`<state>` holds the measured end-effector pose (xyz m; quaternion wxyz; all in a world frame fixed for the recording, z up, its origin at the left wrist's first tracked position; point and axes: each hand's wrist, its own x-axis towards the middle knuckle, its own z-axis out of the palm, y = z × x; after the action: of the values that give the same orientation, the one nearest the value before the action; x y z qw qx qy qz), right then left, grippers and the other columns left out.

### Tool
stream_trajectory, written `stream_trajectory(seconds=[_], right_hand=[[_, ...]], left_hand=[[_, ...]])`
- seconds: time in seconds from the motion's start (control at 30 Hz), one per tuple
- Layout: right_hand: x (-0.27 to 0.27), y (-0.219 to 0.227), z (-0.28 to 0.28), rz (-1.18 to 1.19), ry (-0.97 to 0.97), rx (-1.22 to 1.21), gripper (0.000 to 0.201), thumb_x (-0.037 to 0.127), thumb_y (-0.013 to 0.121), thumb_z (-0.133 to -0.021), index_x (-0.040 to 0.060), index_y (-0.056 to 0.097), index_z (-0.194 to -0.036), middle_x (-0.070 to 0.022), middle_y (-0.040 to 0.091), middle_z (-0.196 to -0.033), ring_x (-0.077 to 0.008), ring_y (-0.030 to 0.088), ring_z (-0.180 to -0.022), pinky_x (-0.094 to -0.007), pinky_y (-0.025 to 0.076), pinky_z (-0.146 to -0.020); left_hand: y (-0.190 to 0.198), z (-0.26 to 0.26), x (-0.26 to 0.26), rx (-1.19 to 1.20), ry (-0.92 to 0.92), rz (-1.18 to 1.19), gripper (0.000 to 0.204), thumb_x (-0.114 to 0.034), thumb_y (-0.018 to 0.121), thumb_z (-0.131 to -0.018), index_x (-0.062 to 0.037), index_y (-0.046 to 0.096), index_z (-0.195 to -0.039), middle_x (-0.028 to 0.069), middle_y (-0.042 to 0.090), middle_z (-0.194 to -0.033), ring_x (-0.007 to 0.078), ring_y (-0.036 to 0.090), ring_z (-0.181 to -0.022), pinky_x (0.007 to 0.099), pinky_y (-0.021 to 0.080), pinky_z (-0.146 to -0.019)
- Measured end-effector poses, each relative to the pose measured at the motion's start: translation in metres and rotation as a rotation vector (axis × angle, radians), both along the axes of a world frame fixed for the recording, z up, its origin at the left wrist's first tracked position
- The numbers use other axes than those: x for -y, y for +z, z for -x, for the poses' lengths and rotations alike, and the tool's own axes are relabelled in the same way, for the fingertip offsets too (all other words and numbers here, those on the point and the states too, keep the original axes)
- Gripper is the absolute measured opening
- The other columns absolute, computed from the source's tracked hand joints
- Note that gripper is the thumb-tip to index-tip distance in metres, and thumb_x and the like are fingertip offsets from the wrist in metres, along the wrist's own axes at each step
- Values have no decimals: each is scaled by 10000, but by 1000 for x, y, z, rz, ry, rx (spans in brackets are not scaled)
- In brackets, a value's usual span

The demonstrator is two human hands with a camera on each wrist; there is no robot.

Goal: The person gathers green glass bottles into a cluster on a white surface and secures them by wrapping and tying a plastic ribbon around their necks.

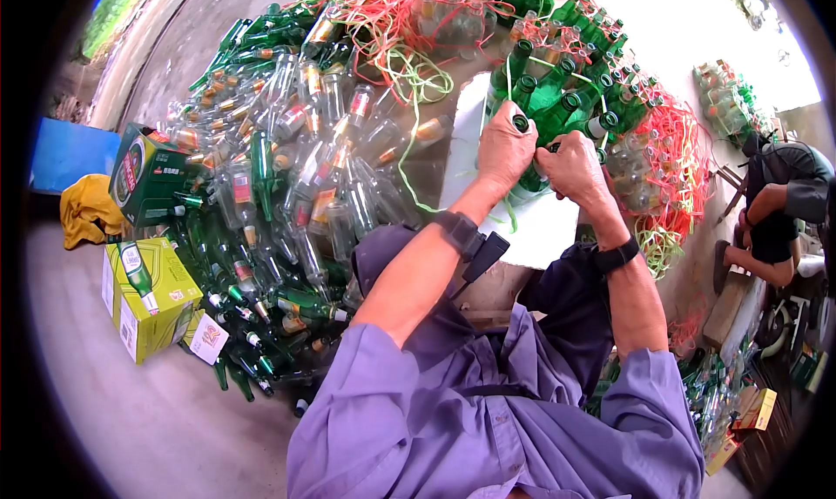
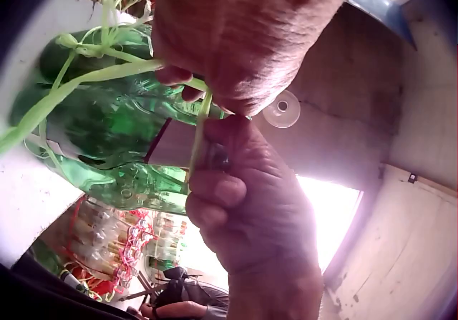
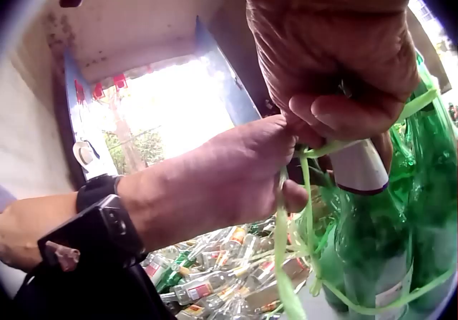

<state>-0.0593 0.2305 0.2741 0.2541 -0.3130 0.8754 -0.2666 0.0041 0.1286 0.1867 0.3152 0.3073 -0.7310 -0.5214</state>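
Note:
A cluster of green glass bottles (image 1: 557, 107) stands upright on a white board (image 1: 466, 133) in front of the person. Light-green plastic string (image 2: 79, 84) runs round the bottles, knotted at one side. My left hand (image 1: 507, 146) is at the near bottle tops, its curled fingers pinching the string. Close beside it, my right hand (image 1: 575, 170) grips the string at the neck of a white-collared bottle (image 3: 361, 166). In the left wrist view a short stretch of string (image 2: 202, 123) passes between the two hands. The fingertips are partly hidden behind the knuckles.
Loose clear and green bottles (image 1: 305, 177) lie heaped on the left. Tangled red string (image 1: 374, 16) lies behind them. Bundles tied in red string (image 1: 662, 159) stand on the right. Beer cartons (image 1: 152, 294) stand at far left. Another person (image 1: 779, 203) sits at far right.

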Motion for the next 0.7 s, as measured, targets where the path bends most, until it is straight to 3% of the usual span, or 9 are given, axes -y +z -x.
stream_trajectory(seconds=[0.1,0.33,0.43,0.53,0.57,0.63,0.67,0.7], right_hand=[[0,-8,-7,62,-113,44,347,207,572,-830,-99,572,-666,-186,597,-481,-244,616,-410,-345,543,-498],[-6,2,-14,67,-87,85,394,230,580,-883,-139,553,-746,-205,634,-553,-250,641,-442,-340,533,-438],[-14,20,-15,-25,-43,143,480,294,627,-903,-180,566,-946,-180,645,-588,-209,657,-487,-314,528,-431],[-25,43,-12,23,-78,71,525,299,649,-899,-116,581,-1215,-107,643,-608,-146,621,-492,-274,484,-434],[-27,47,-3,59,-63,-11,431,289,673,-885,-86,657,-1096,-140,650,-630,-165,615,-478,-304,494,-458],[-25,58,18,63,-11,-239,372,292,696,-863,-52,697,-1002,-194,660,-677,-248,663,-561,-365,530,-565],[-24,58,28,102,17,-465,328,293,695,-855,-28,709,-923,-232,658,-730,-337,683,-691,-415,530,-679],[-20,60,43,74,44,-503,329,292,681,-856,-31,704,-915,-234,666,-763,-381,671,-779,-435,520,-719]], left_hand=[[-2,0,2,-11,-5,41,209,-191,682,-821,-55,531,-873,196,640,-796,428,620,-791,485,490,-686],[0,-3,2,-28,-33,49,218,-208,680,-828,-59,532,-881,199,642,-804,427,624,-803,484,490,-684],[6,-4,2,40,-29,-2,217,-218,671,-836,-61,529,-884,201,641,-801,434,622,-800,488,488,-677],[9,-4,-1,82,-3,-16,200,-214,658,-843,-66,527,-874,199,637,-779,440,617,-782,492,484,-664],[8,-5,-1,77,-3,-14,200,-214,658,-843,-66,527,-874,199,637,-779,440,617,-782,492,484,-664],[3,-3,-1,-20,15,28,204,-154,692,-834,-31,530,-846,150,572,-688,308,577,-620,383,468,-602],[1,-2,-2,-18,23,45,208,-152,691,-833,-32,522,-843,142,560,-682,288,565,-619,372,459,-602],[1,-2,-2,-26,27,48,208,-152,691,-833,-32,522,-843,142,560,-682,288,565,-619,372,459,-602]])
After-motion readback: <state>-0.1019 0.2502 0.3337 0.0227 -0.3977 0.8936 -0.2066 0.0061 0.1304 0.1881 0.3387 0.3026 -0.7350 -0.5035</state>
